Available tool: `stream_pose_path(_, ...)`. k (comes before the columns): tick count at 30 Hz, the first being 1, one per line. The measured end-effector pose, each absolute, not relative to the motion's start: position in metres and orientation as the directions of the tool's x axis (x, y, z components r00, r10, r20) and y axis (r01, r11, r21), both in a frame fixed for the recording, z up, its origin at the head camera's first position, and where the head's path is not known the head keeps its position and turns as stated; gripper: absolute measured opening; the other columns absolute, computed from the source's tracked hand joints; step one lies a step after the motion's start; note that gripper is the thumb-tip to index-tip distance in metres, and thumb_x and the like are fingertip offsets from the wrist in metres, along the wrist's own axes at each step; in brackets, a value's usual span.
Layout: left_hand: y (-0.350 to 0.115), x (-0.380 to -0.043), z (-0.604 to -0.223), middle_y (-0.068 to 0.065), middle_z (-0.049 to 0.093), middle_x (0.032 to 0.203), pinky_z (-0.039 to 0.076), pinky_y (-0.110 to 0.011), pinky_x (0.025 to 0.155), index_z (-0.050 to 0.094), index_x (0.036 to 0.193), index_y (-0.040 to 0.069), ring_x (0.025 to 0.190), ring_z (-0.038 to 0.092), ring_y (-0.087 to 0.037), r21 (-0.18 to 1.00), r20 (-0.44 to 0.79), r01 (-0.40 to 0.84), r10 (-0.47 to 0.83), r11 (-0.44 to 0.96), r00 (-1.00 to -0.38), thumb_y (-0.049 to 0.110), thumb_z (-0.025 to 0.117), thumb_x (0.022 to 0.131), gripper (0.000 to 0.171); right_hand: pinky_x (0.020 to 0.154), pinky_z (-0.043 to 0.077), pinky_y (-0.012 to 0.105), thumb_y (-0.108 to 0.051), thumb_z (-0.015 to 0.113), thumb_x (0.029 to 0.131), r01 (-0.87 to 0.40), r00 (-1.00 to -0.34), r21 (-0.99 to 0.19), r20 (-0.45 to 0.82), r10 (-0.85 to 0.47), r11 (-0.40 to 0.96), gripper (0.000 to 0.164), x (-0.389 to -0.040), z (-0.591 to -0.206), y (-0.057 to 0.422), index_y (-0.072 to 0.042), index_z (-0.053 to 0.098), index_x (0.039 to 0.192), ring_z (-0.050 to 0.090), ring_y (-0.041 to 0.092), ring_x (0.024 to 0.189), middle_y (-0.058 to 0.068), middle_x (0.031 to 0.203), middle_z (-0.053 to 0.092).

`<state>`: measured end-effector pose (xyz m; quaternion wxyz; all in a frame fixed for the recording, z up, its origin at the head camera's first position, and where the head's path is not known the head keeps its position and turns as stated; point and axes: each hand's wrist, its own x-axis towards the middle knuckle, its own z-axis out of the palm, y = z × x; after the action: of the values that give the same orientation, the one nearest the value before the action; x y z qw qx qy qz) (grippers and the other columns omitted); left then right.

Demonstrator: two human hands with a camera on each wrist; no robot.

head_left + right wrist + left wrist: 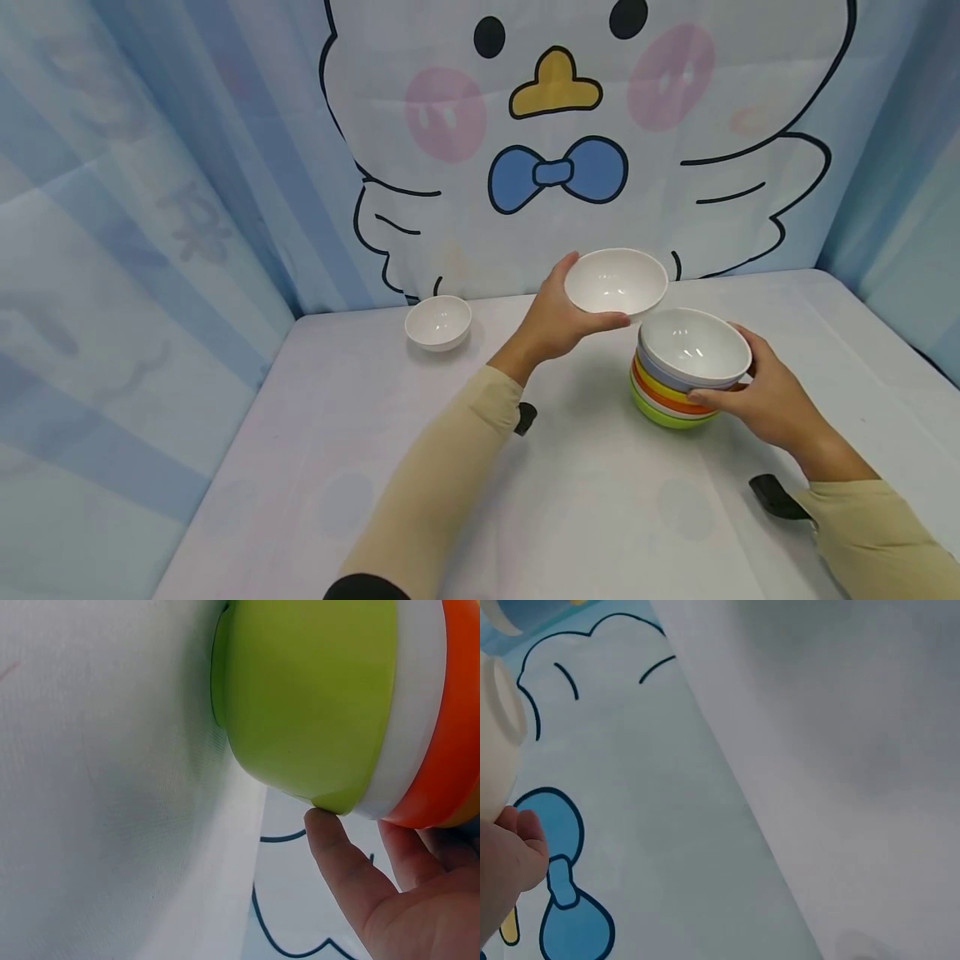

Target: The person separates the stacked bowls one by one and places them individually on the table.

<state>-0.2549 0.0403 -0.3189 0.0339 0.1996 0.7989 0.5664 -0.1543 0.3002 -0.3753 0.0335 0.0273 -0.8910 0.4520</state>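
My left hand (557, 323) grips a white bowl (617, 282) by its left side, thumb along the near rim, and holds it up just above and behind a stack of bowls. In the left wrist view only part of that bowl (499, 735) shows at the edge. The stack (675, 397) runs from lime green at the bottom through white, orange, yellow and pale blue, with a white-lined bowl (696, 346) on top. Round the stack's right side, my right hand (772, 402) has its thumb at the front and fingers behind. The right wrist view shows fingertips at the lime green bowl (311, 697).
A small white bowl (438, 323) stands at the table's back left. The white-covered table (360, 467) meets a curtain (465, 242) with a cartoon figure at its back edge. More blue curtains (142, 333) hang at the sides.
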Motion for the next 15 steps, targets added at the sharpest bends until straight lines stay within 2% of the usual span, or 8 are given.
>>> stream_pose_path(1, 0.037, -0.256, -0.320, -0.004, 0.041, 0.150, 0.050, -0.032, 0.095, 0.021, 0.159, 0.013, 0.121, 0.051, -0.020, 0.917, 0.166, 0.274, 0.344, 0.291, -0.924, 0.030, 0.092, 0.074, 0.113, 0.097, 0.047, 0.059, -0.031, 0.083, 0.085, -0.078, -0.996, -0.801, 0.084, -0.018, 0.593, 0.110, -0.154, -0.375, 0.300, -0.001, 0.007, 0.158, 0.037, 0.050, 0.127, 0.029, 0.149, 0.031)
stream_pose_path(4, 0.025, -0.261, -0.323, -0.005, 0.040, 0.151, 0.049, -0.035, 0.098, 0.020, 0.160, 0.013, 0.124, 0.048, -0.022, 0.916, 0.160, 0.258, 0.310, 0.308, -0.937, 0.031, 0.091, 0.074, 0.113, 0.090, 0.052, 0.029, -0.030, 0.084, 0.084, -0.081, -0.996, -0.803, 0.088, -0.018, 0.591, 0.110, -0.154, -0.376, 0.301, -0.001, 0.008, 0.158, 0.037, 0.049, 0.127, 0.029, 0.148, 0.032)
stream_pose_path(5, 0.020, -0.262, -0.324, -0.005, 0.039, 0.152, 0.049, -0.036, 0.099, 0.019, 0.160, 0.013, 0.125, 0.048, -0.022, 0.918, 0.159, 0.253, 0.299, 0.307, -0.941, 0.030, 0.091, 0.074, 0.113, 0.085, 0.050, 0.020, -0.030, 0.084, 0.084, -0.084, -0.996, -0.804, 0.091, -0.019, 0.589, 0.110, -0.154, -0.376, 0.302, -0.001, 0.008, 0.158, 0.037, 0.049, 0.127, 0.029, 0.148, 0.032)
stream_pose_path(6, 0.016, -0.264, -0.325, -0.006, 0.038, 0.152, 0.048, -0.037, 0.100, 0.018, 0.160, 0.013, 0.126, 0.047, -0.023, 0.920, 0.158, 0.247, 0.288, 0.304, -0.944, 0.030, 0.091, 0.075, 0.114, 0.084, 0.049, 0.018, -0.030, 0.084, 0.084, -0.086, -0.996, -0.805, 0.093, -0.018, 0.587, 0.110, -0.154, -0.376, 0.302, -0.001, 0.008, 0.158, 0.037, 0.049, 0.126, 0.029, 0.148, 0.032)
stream_pose_path(8, 0.008, -0.266, -0.329, -0.006, 0.037, 0.153, 0.047, -0.039, 0.101, 0.017, 0.160, 0.013, 0.128, 0.045, -0.024, 0.925, 0.154, 0.234, 0.268, 0.300, -0.951, 0.030, 0.091, 0.075, 0.114, 0.074, 0.041, 0.007, -0.029, 0.084, 0.083, -0.091, -0.995, -0.807, 0.098, -0.019, 0.583, 0.110, -0.154, -0.377, 0.303, -0.001, 0.008, 0.158, 0.037, 0.049, 0.126, 0.029, 0.148, 0.032)
stream_pose_path(15, -0.012, -0.273, -0.342, -0.009, 0.034, 0.155, 0.044, -0.043, 0.104, 0.014, 0.161, 0.012, 0.132, 0.042, -0.027, 0.934, 0.132, 0.189, 0.198, 0.305, -0.971, 0.028, 0.090, 0.076, 0.115, 0.074, 0.041, 0.007, -0.029, 0.085, 0.083, -0.090, -0.995, -0.802, 0.101, -0.015, 0.591, 0.111, -0.154, -0.377, 0.303, -0.001, 0.008, 0.158, 0.037, 0.050, 0.126, 0.030, 0.148, 0.032)
